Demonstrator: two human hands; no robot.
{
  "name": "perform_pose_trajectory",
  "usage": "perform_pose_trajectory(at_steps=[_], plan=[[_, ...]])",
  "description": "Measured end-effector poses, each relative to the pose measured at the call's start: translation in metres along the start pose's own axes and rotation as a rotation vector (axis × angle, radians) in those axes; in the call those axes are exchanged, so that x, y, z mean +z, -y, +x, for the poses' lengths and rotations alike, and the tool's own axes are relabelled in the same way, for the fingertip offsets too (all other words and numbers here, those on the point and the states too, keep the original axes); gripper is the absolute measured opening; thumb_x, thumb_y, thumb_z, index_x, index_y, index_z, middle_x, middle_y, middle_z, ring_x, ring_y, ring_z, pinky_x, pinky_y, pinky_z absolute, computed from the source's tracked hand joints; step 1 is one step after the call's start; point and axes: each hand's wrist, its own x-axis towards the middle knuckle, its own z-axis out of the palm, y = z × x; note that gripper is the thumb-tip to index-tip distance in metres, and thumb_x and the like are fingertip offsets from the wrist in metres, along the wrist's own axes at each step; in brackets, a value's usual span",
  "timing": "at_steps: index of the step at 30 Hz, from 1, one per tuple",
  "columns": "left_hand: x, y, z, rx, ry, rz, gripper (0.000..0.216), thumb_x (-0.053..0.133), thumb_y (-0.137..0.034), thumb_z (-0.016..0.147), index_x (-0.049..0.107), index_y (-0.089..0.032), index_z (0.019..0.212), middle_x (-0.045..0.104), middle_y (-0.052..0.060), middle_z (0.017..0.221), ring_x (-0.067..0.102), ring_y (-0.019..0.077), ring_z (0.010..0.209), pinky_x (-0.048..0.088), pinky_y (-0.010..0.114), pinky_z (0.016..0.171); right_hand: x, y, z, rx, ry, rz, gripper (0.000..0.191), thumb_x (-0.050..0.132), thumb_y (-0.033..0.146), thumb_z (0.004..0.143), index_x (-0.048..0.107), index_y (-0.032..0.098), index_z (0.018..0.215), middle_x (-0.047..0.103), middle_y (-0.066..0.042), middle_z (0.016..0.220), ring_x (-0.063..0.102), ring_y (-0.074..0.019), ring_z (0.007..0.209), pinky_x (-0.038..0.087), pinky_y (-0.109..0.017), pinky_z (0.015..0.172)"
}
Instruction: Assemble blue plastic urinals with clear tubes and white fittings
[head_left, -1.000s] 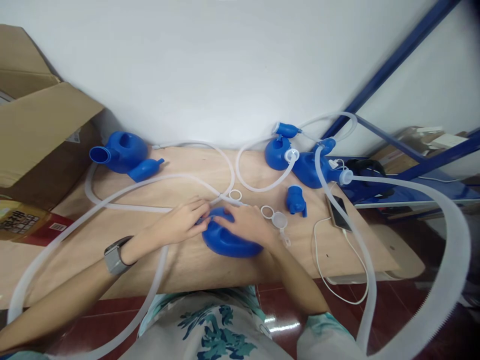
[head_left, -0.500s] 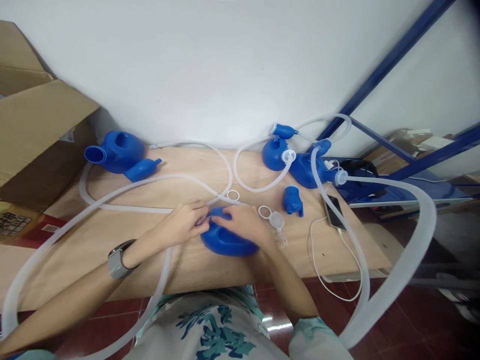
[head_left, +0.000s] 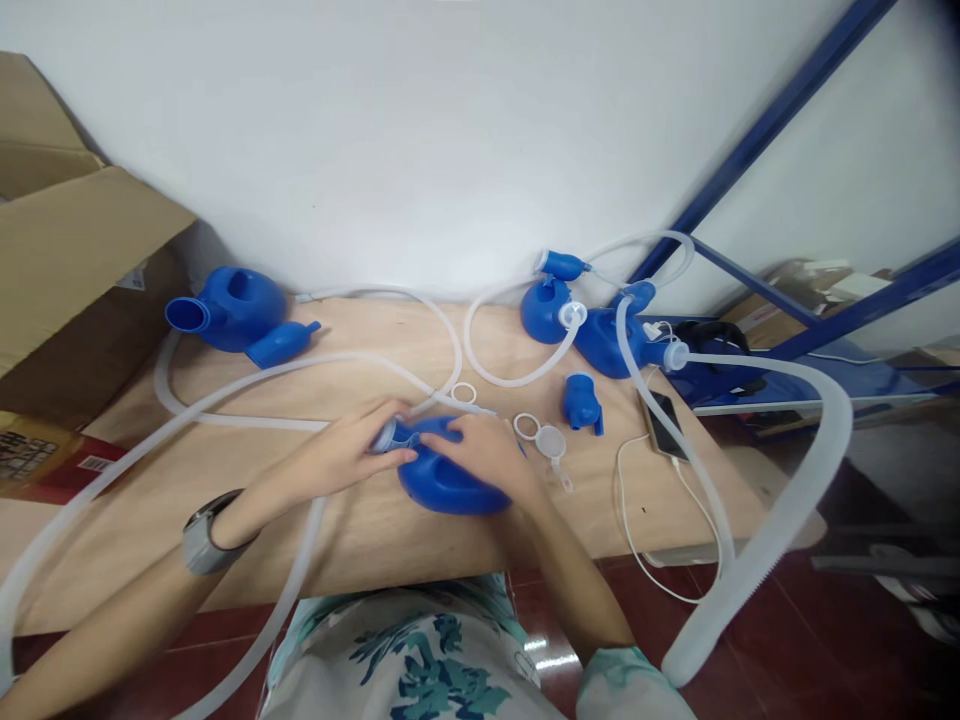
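A blue plastic urinal bottle [head_left: 457, 485] lies on its side near the table's front edge, its neck pointing left. My right hand [head_left: 484, 450] is closed over the top of its body, hiding the handle. My left hand [head_left: 367, 440] is wrapped round the mouth, fingers above and thumb below, on a whitish cap [head_left: 386, 436]. Right of the bottle lie a white ring [head_left: 526, 427] and a translucent lid with a strap [head_left: 551, 442]. Another white ring [head_left: 463, 392] lies behind it.
At the back left stand another blue bottle [head_left: 247, 305] and a blue funnel piece [head_left: 281, 345]. Two bottles with hoses [head_left: 544, 310] are at the back right, near a blue connector [head_left: 581, 402] and a phone [head_left: 664, 425]. Long hoses cross the table [head_left: 360, 540]. A cardboard box [head_left: 112, 290] stands left.
My left hand has shifted slightly left and opened round the bottle's mouth, so the whitish cap now shows. My right hand stays on the body. The view has shifted slightly.
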Motion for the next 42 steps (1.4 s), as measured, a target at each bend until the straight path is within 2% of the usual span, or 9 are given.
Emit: perform_pose_trajectory(at_steps=[3,7,12,17,26,30,34,38,42], plan=[[-0.007,0.012,-0.015,0.03,0.066,0.052,0.057,0.06,-0.058,0.102,0.053,-0.026,0.15,0.061,0.011,0.153,0.062,0.0282,0.138,0.051,0.04,0.114,-0.001,-0.009,-0.001,-0.042,0.004,0.055,0.057,0.056,0.076,0.095,0.079,0.024,0.096,0.082,-0.008,0.098,0.076,-0.0297,0.096,0.051,-0.036,0.083],[-0.007,0.018,-0.029,0.036,0.077,0.219,0.071,0.043,-0.064,0.107,0.035,-0.027,0.166,0.052,0.014,0.163,0.059,0.0311,0.141,0.051,0.043,0.116,-0.003,-0.037,-0.001,-0.325,0.126,0.214,0.048,0.078,0.064,0.086,0.076,0.024,0.113,0.08,-0.006,0.113,0.075,-0.0274,0.104,0.053,-0.036,0.092],[0.001,0.012,-0.029,0.02,0.112,0.549,0.071,0.025,-0.067,0.108,0.056,-0.018,0.15,0.065,0.023,0.139,0.077,0.0326,0.101,0.062,0.042,0.084,0.013,-0.062,-0.002,-0.416,-0.037,0.278,0.041,0.078,0.057,0.09,0.075,0.023,0.113,0.08,-0.008,0.114,0.073,-0.0279,0.113,0.05,-0.041,0.107],[0.009,0.007,-0.022,-0.047,0.166,0.709,0.062,0.032,-0.065,0.108,0.062,-0.018,0.135,0.068,0.019,0.121,0.076,0.0277,0.074,0.054,0.035,0.06,0.024,-0.059,-0.003,-0.384,-0.106,0.266,0.039,0.081,0.058,0.088,0.075,0.023,0.104,0.081,-0.007,0.107,0.075,-0.0278,0.108,0.05,-0.044,0.11],[0.016,-0.018,-0.022,-0.236,0.094,0.689,0.041,0.034,-0.05,0.112,0.059,-0.019,0.12,0.068,0.01,0.095,0.069,0.0229,0.066,0.046,0.03,0.057,0.021,-0.057,-0.003,-0.439,-0.12,0.22,0.043,0.08,0.053,0.089,0.074,0.018,0.114,0.082,-0.013,0.108,0.076,-0.0297,0.107,0.052,-0.046,0.109],[0.013,-0.016,-0.021,-0.158,0.071,0.559,0.04,0.031,-0.043,0.112,0.062,-0.021,0.125,0.069,0.014,0.109,0.07,0.025,0.079,0.053,0.034,0.067,0.024,-0.058,-0.004,-0.41,-0.134,0.242,0.042,0.078,0.056,0.09,0.074,0.021,0.113,0.081,-0.011,0.111,0.075,-0.0295,0.11,0.051,-0.047,0.111],[0.002,-0.009,-0.014,-0.268,0.059,0.344,0.053,0.036,-0.057,0.11,0.054,-0.021,0.146,0.072,0.013,0.118,0.074,0.0304,0.098,0.057,0.041,0.084,0.025,-0.06,-0.003,-0.432,-0.2,0.401,0.045,0.072,0.056,0.095,0.071,0.025,0.127,0.075,-0.009,0.128,0.067,-0.0272,0.125,0.049,-0.045,0.115],[-0.008,-0.005,-0.011,-0.201,-0.006,0.266,0.053,0.033,-0.057,0.111,0.057,-0.031,0.151,0.066,0.01,0.141,0.069,0.0296,0.119,0.056,0.04,0.096,0.027,-0.067,0.012,-0.187,-0.351,0.448,0.043,0.052,0.051,0.106,0.068,0.026,0.137,0.063,-0.012,0.147,0.053,-0.0263,0.144,0.037,-0.049,0.125],[-0.01,-0.002,-0.011,-0.177,-0.024,0.328,0.053,0.031,-0.056,0.112,0.069,-0.032,0.139,0.07,0.009,0.129,0.071,0.0269,0.109,0.057,0.036,0.088,0.024,-0.081,0.031,0.034,-0.135,0.449,0.046,0.048,0.055,0.106,0.072,0.025,0.133,0.07,-0.011,0.14,0.062,-0.0291,0.136,0.041,-0.051,0.121]])
